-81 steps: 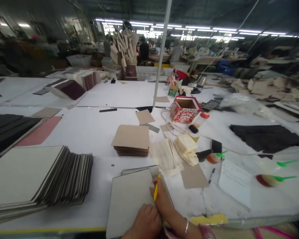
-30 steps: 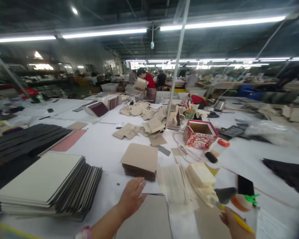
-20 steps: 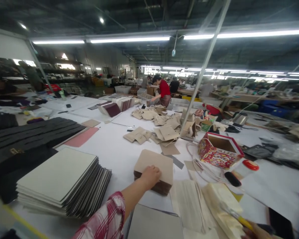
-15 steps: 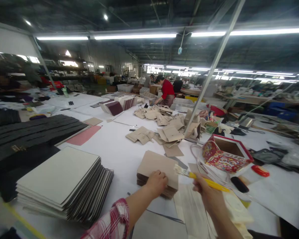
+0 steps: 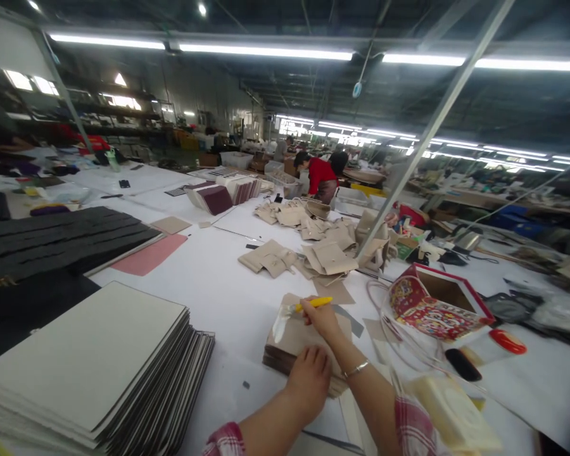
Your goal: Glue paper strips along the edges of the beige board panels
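A yellow-handled brush (image 5: 319, 302) is gripped in my right hand (image 5: 322, 318), its bristle end low over the far left of a stack of beige sheets (image 5: 295, 341). A wet white smear, looking like glue (image 5: 279, 326), covers that corner of the top sheet. My left hand (image 5: 310, 381) rests on the near part of the same stack, palm down with the fingers laid on the top sheet. To the left stands a taller stack of pale grey boards (image 5: 90, 348).
Beige leather-like pieces (image 5: 330, 256) lie heaped beyond my hands, near a slanted metal pole (image 5: 408, 166). On the right are a red patterned box (image 5: 437, 304), a red-lidded container (image 5: 506, 342) and a cream-coloured block (image 5: 456, 411). A person in red (image 5: 320, 176) bends over farther back.
My right hand has swung left with the brush, from beside the stack to over its far left corner. A white smear now shows there. My left hand sits nearer the stack's front edge.
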Motion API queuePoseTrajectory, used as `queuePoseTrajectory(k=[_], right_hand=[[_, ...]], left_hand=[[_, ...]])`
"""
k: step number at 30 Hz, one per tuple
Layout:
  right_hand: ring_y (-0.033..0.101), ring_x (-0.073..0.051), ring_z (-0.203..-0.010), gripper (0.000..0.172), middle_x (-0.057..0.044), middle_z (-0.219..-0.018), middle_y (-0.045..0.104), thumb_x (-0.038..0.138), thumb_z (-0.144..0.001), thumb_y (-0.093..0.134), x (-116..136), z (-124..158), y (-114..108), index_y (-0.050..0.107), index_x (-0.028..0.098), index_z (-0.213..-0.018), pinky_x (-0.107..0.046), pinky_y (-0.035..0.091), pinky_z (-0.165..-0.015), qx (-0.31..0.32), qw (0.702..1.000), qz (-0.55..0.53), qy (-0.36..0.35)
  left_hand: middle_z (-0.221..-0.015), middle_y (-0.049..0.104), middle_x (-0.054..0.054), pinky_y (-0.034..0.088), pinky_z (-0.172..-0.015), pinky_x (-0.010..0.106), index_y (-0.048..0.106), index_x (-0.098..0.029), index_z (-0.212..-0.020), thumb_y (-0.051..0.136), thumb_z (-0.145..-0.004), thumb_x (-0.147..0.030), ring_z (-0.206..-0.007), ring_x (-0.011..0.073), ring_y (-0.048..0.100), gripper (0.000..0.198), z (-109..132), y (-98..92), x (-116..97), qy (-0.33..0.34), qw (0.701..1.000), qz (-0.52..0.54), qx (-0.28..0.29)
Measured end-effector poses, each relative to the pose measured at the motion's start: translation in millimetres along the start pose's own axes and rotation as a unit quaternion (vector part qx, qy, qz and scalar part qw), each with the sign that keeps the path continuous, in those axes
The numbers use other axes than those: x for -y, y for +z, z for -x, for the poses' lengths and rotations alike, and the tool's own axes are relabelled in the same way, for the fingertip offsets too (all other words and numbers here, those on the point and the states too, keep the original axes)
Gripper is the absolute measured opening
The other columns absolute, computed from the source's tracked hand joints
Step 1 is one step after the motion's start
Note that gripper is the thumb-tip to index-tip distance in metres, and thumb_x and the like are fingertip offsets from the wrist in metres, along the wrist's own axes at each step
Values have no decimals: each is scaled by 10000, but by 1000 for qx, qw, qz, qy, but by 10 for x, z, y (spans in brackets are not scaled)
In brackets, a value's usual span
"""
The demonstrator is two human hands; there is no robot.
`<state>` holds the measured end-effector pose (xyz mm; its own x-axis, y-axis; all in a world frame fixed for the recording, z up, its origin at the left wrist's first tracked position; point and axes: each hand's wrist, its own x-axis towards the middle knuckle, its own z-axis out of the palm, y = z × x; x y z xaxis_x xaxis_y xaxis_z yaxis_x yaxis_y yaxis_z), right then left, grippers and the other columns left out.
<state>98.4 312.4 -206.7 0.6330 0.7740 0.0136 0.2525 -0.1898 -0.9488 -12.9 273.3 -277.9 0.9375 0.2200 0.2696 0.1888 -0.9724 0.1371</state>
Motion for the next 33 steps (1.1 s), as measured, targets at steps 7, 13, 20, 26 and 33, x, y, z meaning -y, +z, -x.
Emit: queuePoseTrajectory(k=[7, 13, 20, 26, 33], right_hand=[[460, -85, -328, 171, 36, -455, 522, 339, -683, 518, -271, -122, -585, 535, 170, -664, -195, 389, -357, -111, 992, 26, 51], [463, -77, -328, 187, 43, -441, 516, 348, -687, 506, -409, 260, -1321, 541, 170, -641, -184, 386, -369, -177, 978, 72, 81], [505, -85, -375, 251, 53, -469, 520, 405, -737, 482, -377, 1144, -1260, 576, 180, -679, -182, 383, -404, -134, 983, 112, 61], [516, -96, -438, 277, 39, -532, 544, 438, -753, 498, -236, 1738, -1359, 594, 179, -783, -206, 433, -471, -157, 983, 74, 62], [584, -134, -540, 522, -41, -781, 632, 530, -733, 532, -345, 2051, -1559, 515, 167, -1107, -308, 528, -568, -257, 961, -97, 35]], left_hand=[[-1220, 477, 102, 354, -893, 361, 439, -139, -1200, 371, -863, -210, -1096, 227, 414, 352, -63, -129, 48, 5, 999, 16, 30], [-1065, 526, 84, 398, -810, 350, 538, -150, -1016, 567, -768, -291, -955, 228, 459, 287, -201, -281, 160, -23, 997, 29, 62], [-956, 527, 85, 399, -791, 347, 558, -143, -921, 625, -712, -318, -935, 234, 460, 281, -303, -396, 155, -3, 995, 12, 102], [-959, 541, 95, 423, -777, 344, 578, -141, -932, 639, -682, -402, -929, 249, 496, 367, -348, -467, 145, 20, 990, -15, 140], [-913, 570, 109, 442, -746, 319, 615, -127, -872, 674, -623, -471, -861, 248, 557, 428, -492, -589, 195, 63, 979, -29, 194]])
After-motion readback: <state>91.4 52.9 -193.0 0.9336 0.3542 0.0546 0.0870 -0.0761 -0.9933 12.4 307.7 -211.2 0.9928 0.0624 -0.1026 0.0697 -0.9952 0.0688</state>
